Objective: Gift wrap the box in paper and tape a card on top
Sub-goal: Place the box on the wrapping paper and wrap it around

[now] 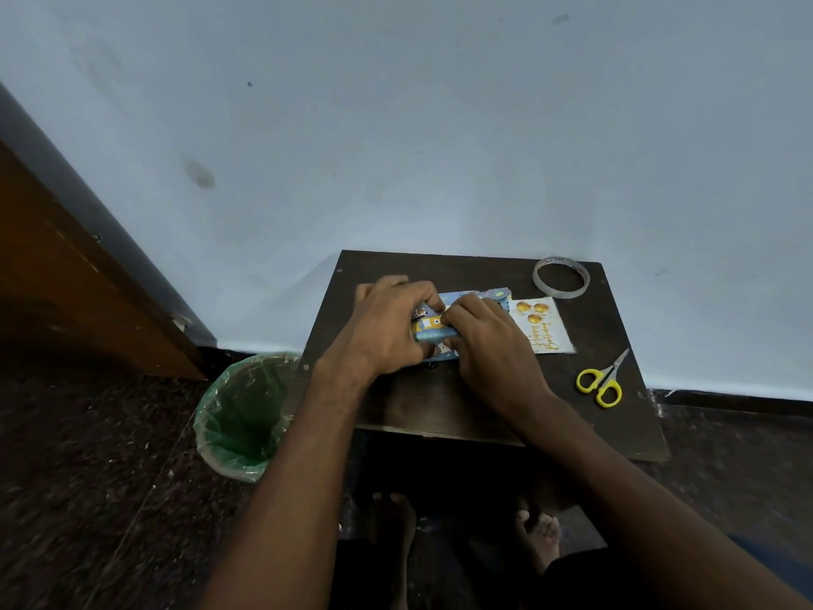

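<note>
While both hands curl over it, the box (433, 330) in its blue patterned paper sits mid-surface (484, 275), the left hand (387, 332) and right hand (488, 345) each with a narrow grip pinching the wrap. It looks light and stiff, the paper thin and tearable: best held along folded edges. The card (543, 325) lies just beside it.

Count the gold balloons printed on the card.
3 show on the card: two side by side near its far edge, one just below them. The right hand covers the card's left edge, so more may be hidden.
</note>
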The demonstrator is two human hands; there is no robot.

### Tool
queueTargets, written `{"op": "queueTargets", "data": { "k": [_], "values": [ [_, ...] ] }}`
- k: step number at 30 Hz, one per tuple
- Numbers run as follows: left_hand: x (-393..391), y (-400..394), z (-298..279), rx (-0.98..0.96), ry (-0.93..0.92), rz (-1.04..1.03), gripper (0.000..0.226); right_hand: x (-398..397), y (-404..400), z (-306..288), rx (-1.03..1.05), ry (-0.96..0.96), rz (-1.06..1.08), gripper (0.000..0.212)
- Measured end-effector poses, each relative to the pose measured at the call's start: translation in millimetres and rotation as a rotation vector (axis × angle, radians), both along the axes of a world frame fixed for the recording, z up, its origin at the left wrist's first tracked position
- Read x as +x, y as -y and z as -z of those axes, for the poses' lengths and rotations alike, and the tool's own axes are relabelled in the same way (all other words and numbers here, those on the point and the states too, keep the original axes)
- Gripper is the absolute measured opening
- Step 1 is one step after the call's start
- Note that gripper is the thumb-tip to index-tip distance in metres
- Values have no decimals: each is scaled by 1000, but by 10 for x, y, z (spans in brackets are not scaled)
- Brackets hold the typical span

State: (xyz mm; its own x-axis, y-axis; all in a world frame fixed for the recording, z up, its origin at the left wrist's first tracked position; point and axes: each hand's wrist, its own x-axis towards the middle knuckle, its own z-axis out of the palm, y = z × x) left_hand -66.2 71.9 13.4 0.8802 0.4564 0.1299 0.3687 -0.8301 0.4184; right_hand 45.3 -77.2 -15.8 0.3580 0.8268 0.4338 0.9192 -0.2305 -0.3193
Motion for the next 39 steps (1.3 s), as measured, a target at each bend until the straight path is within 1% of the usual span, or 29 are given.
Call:
{"op": "queueTargets", "data": {
  "k": [2,4,5,6,7,8,9,11,12,13,14,16,18,20,25,28,31,35,37,39],
  "values": [
    [-2,20,-24,3,-2,9,47,-46,1,-3,66,7,42,24],
    [-2,29,-33,8,13,21,46,-146,16,-37,196,29,134,13],
    [-1,35,-39,21,43,25,45,-220,29,-54,247,-6,189,10],
    [-6,38,-50,23,95,19,44,-312,44,-60,270,-92,253,16],
    [-17,36,-69,16,162,1,45,-404,60,-56,264,-239,293,23],
    [-28,27,-92,5,219,-25,47,-466,58,-42,236,-453,297,30],
    [-45,16,-114,7,261,-46,50,-505,45,-34,219,-743,273,32],
    [-57,0,-129,22,296,-54,52,-532,-3,-51,264,-1389,193,24],
    [-57,1,-119,16,296,-45,52,-507,-25,-45,311,-1620,171,22],
    [-53,6,-106,1,292,-37,52,-473,-40,-25,356,-1769,167,23],
    [-45,9,-84,-20,283,-38,52,-446,-54,-16,395,-1859,179,24],
    [-37,16,-44,-75,246,-41,51,-409,-79,-2,458,-1902,223,31],
    [-33,12,-21,-117,213,-25,51,-359,-99,-13,525,-1930,241,30],
    [-31,-11,-10,-146,201,-8,51,-303,-104,-40,566,-2004,237,30],
    [-41,-69,-20,-180,186,-10,53,-294,-100,-71,515,-2103,211,45],
    [-30,-34,-10,-134,174,-8,62,-296,-93,-105,499,-2087,190,47],
    [-19,-17,-18,-98,173,-14,65,-272,-89,-116,510,-2060,200,61],
    [-52,-85,-48,-243,156,19,66,-110,-81,-64,651,-2059,269,88],
    [-66,-108,-59,-281,153,28,67,21,-66,-72,681,-2064,244,89],
    [-71,-112,-67,-285,136,24,68,98,-58,-130,625,-2017,194,80]
  ]
}}
